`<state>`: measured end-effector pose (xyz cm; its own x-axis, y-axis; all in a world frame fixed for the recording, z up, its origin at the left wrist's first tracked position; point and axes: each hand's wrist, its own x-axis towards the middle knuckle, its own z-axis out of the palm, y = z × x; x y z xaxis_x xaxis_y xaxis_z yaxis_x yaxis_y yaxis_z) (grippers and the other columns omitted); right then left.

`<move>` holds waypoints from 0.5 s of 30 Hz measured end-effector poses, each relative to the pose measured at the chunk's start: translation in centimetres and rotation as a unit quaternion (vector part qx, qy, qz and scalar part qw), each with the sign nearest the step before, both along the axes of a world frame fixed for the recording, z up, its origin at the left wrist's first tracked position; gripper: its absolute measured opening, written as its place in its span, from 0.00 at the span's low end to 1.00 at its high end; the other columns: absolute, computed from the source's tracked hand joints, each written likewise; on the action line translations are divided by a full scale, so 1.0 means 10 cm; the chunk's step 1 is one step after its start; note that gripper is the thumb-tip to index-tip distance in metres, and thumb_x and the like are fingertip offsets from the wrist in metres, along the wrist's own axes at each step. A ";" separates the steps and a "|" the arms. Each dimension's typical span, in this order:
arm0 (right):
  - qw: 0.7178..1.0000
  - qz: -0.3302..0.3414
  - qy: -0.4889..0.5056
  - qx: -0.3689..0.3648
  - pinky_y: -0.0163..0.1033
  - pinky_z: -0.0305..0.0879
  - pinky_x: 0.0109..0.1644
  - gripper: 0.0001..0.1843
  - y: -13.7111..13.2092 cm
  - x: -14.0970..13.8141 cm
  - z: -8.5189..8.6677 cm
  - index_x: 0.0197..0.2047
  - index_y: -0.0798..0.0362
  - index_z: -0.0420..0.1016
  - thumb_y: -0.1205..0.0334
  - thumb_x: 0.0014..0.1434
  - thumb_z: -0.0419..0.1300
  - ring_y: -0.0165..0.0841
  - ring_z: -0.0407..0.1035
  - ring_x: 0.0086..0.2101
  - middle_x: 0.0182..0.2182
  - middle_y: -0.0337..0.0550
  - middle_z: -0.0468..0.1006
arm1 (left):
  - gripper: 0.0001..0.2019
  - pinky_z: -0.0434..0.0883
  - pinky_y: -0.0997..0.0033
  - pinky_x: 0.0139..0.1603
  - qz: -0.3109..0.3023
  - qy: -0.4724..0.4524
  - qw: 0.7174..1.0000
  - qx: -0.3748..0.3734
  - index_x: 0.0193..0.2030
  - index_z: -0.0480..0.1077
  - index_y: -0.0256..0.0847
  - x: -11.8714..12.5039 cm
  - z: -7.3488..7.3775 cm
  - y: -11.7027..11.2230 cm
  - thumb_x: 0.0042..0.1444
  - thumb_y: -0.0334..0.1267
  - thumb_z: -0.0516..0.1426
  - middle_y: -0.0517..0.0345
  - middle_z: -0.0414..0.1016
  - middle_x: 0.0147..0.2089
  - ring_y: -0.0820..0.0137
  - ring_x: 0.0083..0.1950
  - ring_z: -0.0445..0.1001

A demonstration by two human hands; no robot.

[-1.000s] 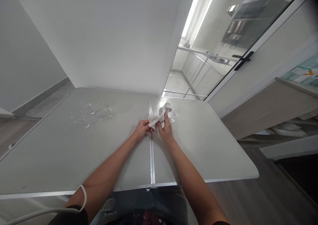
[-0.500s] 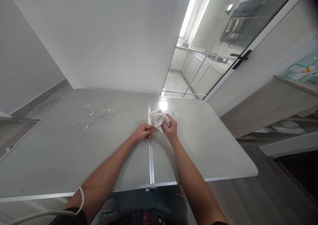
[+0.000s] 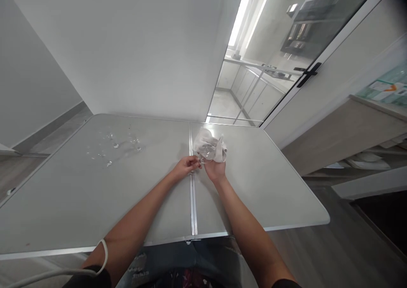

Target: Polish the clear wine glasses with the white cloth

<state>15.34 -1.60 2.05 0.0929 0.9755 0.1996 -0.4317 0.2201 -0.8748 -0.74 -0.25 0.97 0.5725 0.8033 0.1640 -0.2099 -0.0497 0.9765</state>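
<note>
In front of me, over the table's seam, my left hand [image 3: 187,165] is closed, pinching the narrow lower part of a clear stemmed glass [image 3: 208,152]. The bowl of this glass lies against a bunched white cloth [image 3: 220,149], tilted up and to the right. My right hand [image 3: 216,170] cups the cloth from below and behind; its fingers are largely hidden by cloth and glass. Several more clear glasses [image 3: 136,143] are on the left half of the table, their outlines faint.
The pale table [image 3: 79,203] has a metal strip [image 3: 193,211] down its middle and a metal rim. Behind it rises a white wall [image 3: 143,55]; a glass door [image 3: 241,89] stands at the back right. Wooden shelves [image 3: 346,139] are on the right. A white cable [image 3: 54,274] loops around my left arm.
The cloth has opened out and shifted slightly right, and the glass's bowl now shows against it. My right hand has turned palm up beneath the cloth. My left hand has barely moved.
</note>
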 end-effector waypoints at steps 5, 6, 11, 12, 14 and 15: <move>0.998 -0.007 -0.054 -0.044 0.49 0.74 0.44 0.23 -0.01 -0.16 -0.14 0.44 0.48 0.75 0.38 0.58 0.60 0.42 0.74 0.40 0.37 0.44 0.80 | 0.28 0.69 0.72 0.40 0.066 -0.079 0.988 -0.115 0.52 0.69 0.38 0.09 -0.16 0.01 0.54 0.55 0.66 0.51 0.76 0.44 0.68 0.43 0.75; 0.995 -0.008 -0.093 -0.027 0.48 0.73 0.47 0.21 0.00 -0.18 -0.17 0.44 0.49 0.75 0.41 0.58 0.62 0.40 0.74 0.41 0.37 0.44 0.80 | 0.28 0.69 0.73 0.39 0.094 -0.085 0.984 -0.123 0.53 0.68 0.39 0.10 -0.19 0.02 0.53 0.55 0.66 0.52 0.75 0.45 0.69 0.42 0.74; 0.964 0.004 -0.261 0.049 0.41 0.68 0.48 0.11 0.01 -0.18 -0.16 0.42 0.51 0.75 0.55 0.59 0.64 0.35 0.69 0.38 0.36 0.42 0.78 | 0.29 0.69 0.75 0.44 0.213 -0.077 0.971 -0.071 0.49 0.66 0.41 0.04 -0.17 0.09 0.44 0.43 0.72 0.58 0.73 0.44 0.71 0.44 0.72; 0.963 0.005 -0.267 0.043 0.40 0.68 0.45 0.10 0.02 -0.17 -0.15 0.42 0.51 0.75 0.56 0.59 0.63 0.34 0.68 0.37 0.35 0.41 0.77 | 0.29 0.69 0.74 0.47 0.222 -0.095 0.969 -0.056 0.51 0.66 0.42 0.02 -0.15 0.10 0.44 0.42 0.73 0.57 0.73 0.47 0.70 0.47 0.72; 0.964 0.020 -0.263 0.020 0.38 0.67 0.42 0.09 0.03 -0.14 -0.13 0.40 0.52 0.75 0.57 0.58 0.63 0.34 0.67 0.35 0.33 0.40 0.76 | 0.31 0.68 0.72 0.54 0.220 -0.148 0.963 -0.044 0.56 0.66 0.44 -0.02 -0.08 0.11 0.46 0.41 0.72 0.54 0.72 0.54 0.67 0.54 0.72; 0.967 0.034 -0.251 0.003 0.38 0.66 0.40 0.10 0.03 -0.13 -0.13 0.39 0.53 0.75 0.56 0.57 0.64 0.33 0.67 0.34 0.32 0.40 0.76 | 0.32 0.68 0.71 0.56 0.211 -0.174 0.960 -0.050 0.58 0.66 0.45 -0.04 -0.04 0.11 0.47 0.41 0.71 0.52 0.72 0.57 0.66 0.57 0.71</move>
